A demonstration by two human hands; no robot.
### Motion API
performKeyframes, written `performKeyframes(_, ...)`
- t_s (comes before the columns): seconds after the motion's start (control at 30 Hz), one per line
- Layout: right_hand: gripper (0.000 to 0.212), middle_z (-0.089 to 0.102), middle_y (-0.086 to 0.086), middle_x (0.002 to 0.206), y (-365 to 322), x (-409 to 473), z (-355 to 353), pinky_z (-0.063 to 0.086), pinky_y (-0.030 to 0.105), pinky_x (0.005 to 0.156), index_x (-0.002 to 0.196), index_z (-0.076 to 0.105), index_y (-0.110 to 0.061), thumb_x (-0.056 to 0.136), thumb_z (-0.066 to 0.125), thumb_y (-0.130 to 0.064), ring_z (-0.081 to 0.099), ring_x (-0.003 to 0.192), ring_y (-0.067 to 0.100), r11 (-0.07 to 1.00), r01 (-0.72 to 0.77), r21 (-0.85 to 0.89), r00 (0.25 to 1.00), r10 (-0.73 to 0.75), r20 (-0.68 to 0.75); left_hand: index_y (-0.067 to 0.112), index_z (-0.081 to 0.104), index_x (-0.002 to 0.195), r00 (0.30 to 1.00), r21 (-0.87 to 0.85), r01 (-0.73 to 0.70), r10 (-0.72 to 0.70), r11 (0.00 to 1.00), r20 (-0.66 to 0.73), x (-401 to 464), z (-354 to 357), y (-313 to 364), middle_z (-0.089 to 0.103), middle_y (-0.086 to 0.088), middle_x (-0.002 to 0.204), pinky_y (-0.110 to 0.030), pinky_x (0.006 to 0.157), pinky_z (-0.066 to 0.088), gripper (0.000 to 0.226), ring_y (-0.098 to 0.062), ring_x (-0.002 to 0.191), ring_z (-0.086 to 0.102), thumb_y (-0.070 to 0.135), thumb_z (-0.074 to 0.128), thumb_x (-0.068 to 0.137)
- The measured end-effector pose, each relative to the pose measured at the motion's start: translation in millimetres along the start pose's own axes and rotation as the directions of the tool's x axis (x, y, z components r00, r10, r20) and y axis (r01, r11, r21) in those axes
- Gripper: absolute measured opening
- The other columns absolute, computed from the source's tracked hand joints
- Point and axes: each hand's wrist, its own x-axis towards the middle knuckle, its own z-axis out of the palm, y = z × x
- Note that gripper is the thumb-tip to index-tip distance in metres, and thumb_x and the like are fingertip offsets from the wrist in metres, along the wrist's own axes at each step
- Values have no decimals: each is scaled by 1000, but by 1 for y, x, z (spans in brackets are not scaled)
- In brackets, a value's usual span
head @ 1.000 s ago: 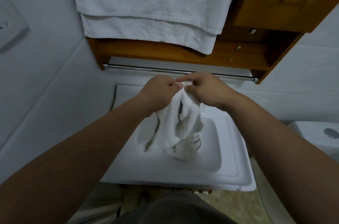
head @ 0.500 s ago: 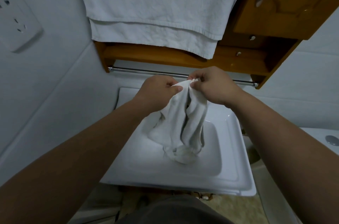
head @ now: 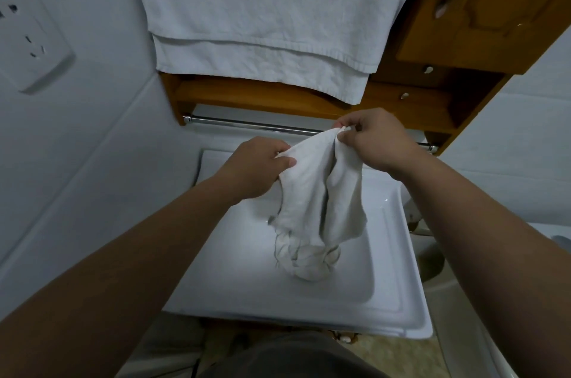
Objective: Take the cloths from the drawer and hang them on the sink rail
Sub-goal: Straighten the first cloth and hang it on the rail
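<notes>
A small white cloth (head: 318, 204) hangs over the white sink (head: 386, 257), its crumpled lower end resting in the basin. My left hand (head: 256, 167) pinches its upper left edge. My right hand (head: 377, 139) pinches the upper right corner, a little higher and close to the chrome rail (head: 247, 124). The rail runs under the wooden cabinet, behind both hands, and its right part is hidden by my right hand.
A large white towel (head: 262, 15) hangs folded over the wooden cabinet (head: 482, 22) above the rail. A wall socket (head: 27, 37) sits on the left tiled wall. A toilet cistern (head: 556, 241) stands at the right.
Both hands have pulled apart along the cloth's top edge, spreading it. The right hand rose toward the rail and more of the cloth has lifted out of the basin.
</notes>
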Motion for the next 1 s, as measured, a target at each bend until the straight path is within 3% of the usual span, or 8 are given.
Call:
performKeyframes(0.1, 23, 67, 0, 116, 2, 4, 5, 52, 43, 95, 106, 73, -25, 97, 55, -16, 60, 109, 22, 999, -39, -36, 999, 39, 4, 15, 73, 96, 997, -5, 43, -43, 999, -63, 4, -2, -6, 68, -1, 84, -38, 74, 54, 27, -18, 78, 62, 28, 49, 98)
performKeyframes(0.2, 35, 58, 5, 137, 9, 7, 9, 46, 35, 99, 132, 60, -27, 99, 52, -19, 55, 124, 26, 986, -30, -166, 999, 25, -36, 11, 70, 91, 992, 25, 107, -105, 994, -63, 7, -1, -14, 63, -2, 80, -27, 60, 42, 30, -19, 75, 57, 27, 45, 100)
performKeyframes(0.37, 31, 63, 5, 118, 22, 15, 16, 49, 32, 76, 128, 53, -28, 98, 55, -22, 61, 98, 24, 983, -105, -152, 991, 90, -100, 14, 66, 98, 971, -189, 173, -200, 967, -130, 15, 3, -21, 61, 2, 86, -26, 62, 38, 24, -12, 77, 54, 25, 45, 100)
performKeyframes(0.5, 18, 61, 4, 111, 34, 23, 10, 57, 47, 87, 110, 55, -26, 94, 62, -24, 63, 97, 27, 965, -235, 117, 951, 253, -178, 15, 67, 108, 949, -218, 201, -245, 955, -198, 19, -1, -26, 60, 3, 90, -26, 71, 39, 28, -14, 82, 54, 29, 43, 101)
performKeyframes(0.6, 9, 62, 3, 95, 49, 26, 2, 58, 52, 85, 97, 57, -22, 92, 64, -21, 65, 91, 27, 905, -310, 291, 897, 380, -227, 13, 67, 112, 932, -193, 235, -277, 953, -234, 23, -6, -36, 61, -1, 97, -30, 78, 38, 32, -20, 90, 55, 31, 43, 101)
performKeyframes(0.73, 10, 60, 5, 97, 64, 24, -2, 57, 49, 90, 105, 59, -17, 95, 62, -19, 62, 93, 25, 868, -373, 328, 853, 460, -247, 10, 67, 110, 898, -148, 288, -321, 946, -301, 31, -10, -55, 65, -12, 107, -31, 79, 38, 34, -27, 96, 57, 33, 44, 100)
performKeyframes(0.9, 6, 61, 9, 98, 72, 23, 0, 54, 45, 85, 100, 59, -16, 95, 61, -19, 58, 86, 25, 851, -346, 396, 815, 482, -323, 8, 67, 99, 889, -66, 298, -302, 952, -344, 36, -12, -64, 66, -16, 100, -32, 75, 39, 32, -31, 92, 59, 31, 45, 100)
performKeyframes(1.0, 4, 58, -2, 86, 72, 24, 3, 56, 49, 88, 100, 57, -19, 97, 59, -20, 58, 85, 24, 870, -326, 370, 807, 460, -370, 11, 67, 101, 897, -5, 259, -243, 966, -369, 38, -10, -59, 67, -13, 102, -35, 80, 42, 31, -32, 96, 59, 31, 44, 100)
